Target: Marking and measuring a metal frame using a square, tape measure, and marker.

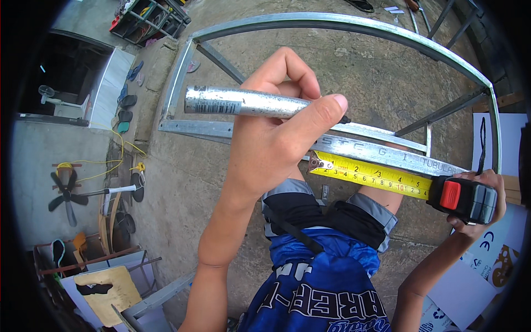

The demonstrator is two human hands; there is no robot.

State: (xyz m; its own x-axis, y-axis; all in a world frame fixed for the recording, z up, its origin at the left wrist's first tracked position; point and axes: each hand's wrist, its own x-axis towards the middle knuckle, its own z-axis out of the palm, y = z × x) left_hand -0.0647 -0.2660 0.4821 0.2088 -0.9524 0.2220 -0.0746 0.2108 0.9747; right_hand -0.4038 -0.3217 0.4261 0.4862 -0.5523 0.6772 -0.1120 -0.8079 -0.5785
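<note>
My left hand (271, 138) grips a silver-barrelled marker (265, 103), its dark tip pointing right, just above a galvanized square steel tube (381, 152). This tube is part of a rectangular metal frame (310, 21) lying across in front of my knees. In my right hand (494, 188) is a black and grey tape measure (463, 199) with a red button. Its yellow blade (368, 176) runs left along the tube's near side, and the metal hook end (316, 162) shows below my left hand. That hand covers part of the tube.
A fan with dark blades (67, 193) and a yellow cord (113, 169) lie at the left. Slippers (127, 102) line the wall by a doorway. Metal bars and a yellowish board (108, 293) are at lower left. Printed sheets (464, 288) lie at lower right.
</note>
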